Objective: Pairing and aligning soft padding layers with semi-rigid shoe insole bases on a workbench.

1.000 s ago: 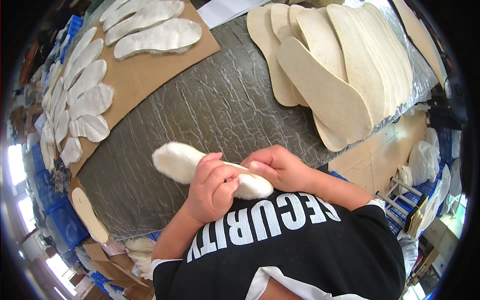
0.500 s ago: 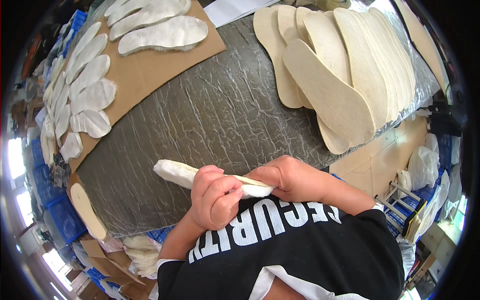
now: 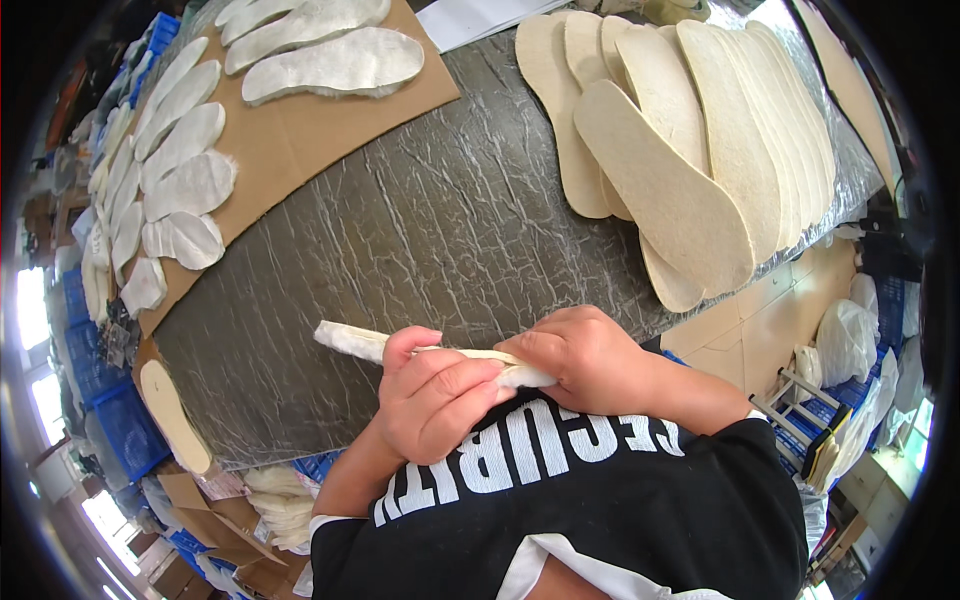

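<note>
Close to my chest, over the table's near edge, I hold a fleece insole (image 3: 350,341) edge-up, with white fluff on its outer side and a cream layer along the top. My left hand (image 3: 435,390) is closed round its middle, fingers wrapped over the fluffy side. At the right end my right hand (image 3: 575,358) grips it, thumb pressed along the top edge. The palms and part of the insole's middle are hidden by the fingers.
Cream felt insoles (image 3: 670,170) lie in an overlapping pile at the far right. White fluffy insoles (image 3: 335,65) are spread on brown cardboard (image 3: 300,140) at the far left. A single insole (image 3: 172,415) rests at the left edge of the dark table (image 3: 400,220).
My left hand has slid slightly right along the insole, its fingers now reaching closer to my right hand. The insole has tipped a little, showing less of its white side.
</note>
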`<action>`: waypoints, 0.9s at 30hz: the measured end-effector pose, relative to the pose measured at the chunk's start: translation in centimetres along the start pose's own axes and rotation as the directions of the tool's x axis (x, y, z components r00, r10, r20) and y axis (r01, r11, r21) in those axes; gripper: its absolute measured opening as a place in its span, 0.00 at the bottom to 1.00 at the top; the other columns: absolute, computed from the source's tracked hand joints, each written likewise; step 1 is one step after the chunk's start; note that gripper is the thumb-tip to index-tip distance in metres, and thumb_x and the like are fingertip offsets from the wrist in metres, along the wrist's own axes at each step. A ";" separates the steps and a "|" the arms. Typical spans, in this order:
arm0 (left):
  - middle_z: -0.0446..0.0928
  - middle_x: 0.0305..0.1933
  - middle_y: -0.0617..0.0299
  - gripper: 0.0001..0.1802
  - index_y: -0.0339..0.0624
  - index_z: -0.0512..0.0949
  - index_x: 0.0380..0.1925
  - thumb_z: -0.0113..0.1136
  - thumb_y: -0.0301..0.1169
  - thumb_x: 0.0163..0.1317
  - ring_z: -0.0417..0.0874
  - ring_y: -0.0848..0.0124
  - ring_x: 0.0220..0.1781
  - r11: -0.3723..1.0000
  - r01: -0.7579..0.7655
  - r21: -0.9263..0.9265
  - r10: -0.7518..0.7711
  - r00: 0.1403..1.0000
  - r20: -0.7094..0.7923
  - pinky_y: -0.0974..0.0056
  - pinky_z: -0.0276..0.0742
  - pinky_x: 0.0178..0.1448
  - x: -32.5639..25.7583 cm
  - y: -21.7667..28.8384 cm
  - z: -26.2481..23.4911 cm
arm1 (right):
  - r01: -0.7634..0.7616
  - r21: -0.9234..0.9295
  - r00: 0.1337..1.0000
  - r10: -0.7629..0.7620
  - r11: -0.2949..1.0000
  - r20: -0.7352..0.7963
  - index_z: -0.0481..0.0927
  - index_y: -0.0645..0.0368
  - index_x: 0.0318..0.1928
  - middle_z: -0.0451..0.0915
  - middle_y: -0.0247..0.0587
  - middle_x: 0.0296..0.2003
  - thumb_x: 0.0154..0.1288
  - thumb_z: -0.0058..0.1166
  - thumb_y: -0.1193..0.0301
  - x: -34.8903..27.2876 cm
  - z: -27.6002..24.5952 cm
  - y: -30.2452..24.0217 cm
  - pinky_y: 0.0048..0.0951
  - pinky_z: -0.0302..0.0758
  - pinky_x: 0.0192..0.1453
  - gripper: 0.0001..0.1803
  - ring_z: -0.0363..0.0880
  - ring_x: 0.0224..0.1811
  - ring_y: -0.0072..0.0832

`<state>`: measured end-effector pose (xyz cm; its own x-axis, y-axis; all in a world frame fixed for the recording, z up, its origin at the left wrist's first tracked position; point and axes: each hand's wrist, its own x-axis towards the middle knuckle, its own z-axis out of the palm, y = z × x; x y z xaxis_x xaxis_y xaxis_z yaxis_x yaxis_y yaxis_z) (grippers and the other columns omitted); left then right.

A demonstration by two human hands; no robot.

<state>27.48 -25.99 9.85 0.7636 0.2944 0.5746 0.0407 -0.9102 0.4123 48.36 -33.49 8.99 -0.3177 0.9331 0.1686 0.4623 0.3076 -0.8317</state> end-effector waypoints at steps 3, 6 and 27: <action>0.82 0.38 0.61 0.13 0.46 0.77 0.36 0.71 0.31 0.52 0.82 0.70 0.36 0.993 0.053 -0.105 -0.064 0.992 -0.108 0.55 0.69 0.54 0.0 0.3 -0.5 | 0.050 -0.002 0.995 -0.050 0.999 -0.083 0.80 0.62 0.40 0.80 0.43 0.23 0.41 0.62 0.77 0.0 0.3 0.2 0.41 0.77 0.32 0.19 0.81 0.27 0.43; 0.78 0.35 0.68 0.16 0.49 0.79 0.36 0.74 0.33 0.48 0.80 0.70 0.36 0.977 0.201 -0.070 -0.210 0.965 -0.158 0.52 0.68 0.56 -0.7 0.5 -1.5 | 0.082 -0.029 0.990 -0.085 0.996 -0.113 0.80 0.63 0.40 0.79 0.42 0.22 0.41 0.62 0.77 -0.1 0.2 0.4 0.40 0.77 0.31 0.19 0.80 0.25 0.42; 0.79 0.39 0.61 0.08 0.40 0.73 0.31 0.60 0.24 0.50 0.81 0.64 0.42 0.987 0.159 0.008 -0.160 0.986 0.051 0.48 0.72 0.53 0.2 0.0 0.3 | -0.069 0.059 0.997 0.070 0.996 -0.016 0.81 0.61 0.46 0.83 0.46 0.29 0.42 0.63 0.80 -0.1 -0.1 -0.5 0.39 0.80 0.37 0.24 0.84 0.34 0.42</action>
<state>27.85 -26.05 9.73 0.7792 0.4207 0.4647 0.1671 -0.8539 0.4928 48.27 -33.71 9.45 -0.2714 0.9552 0.1178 0.4338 0.2306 -0.8710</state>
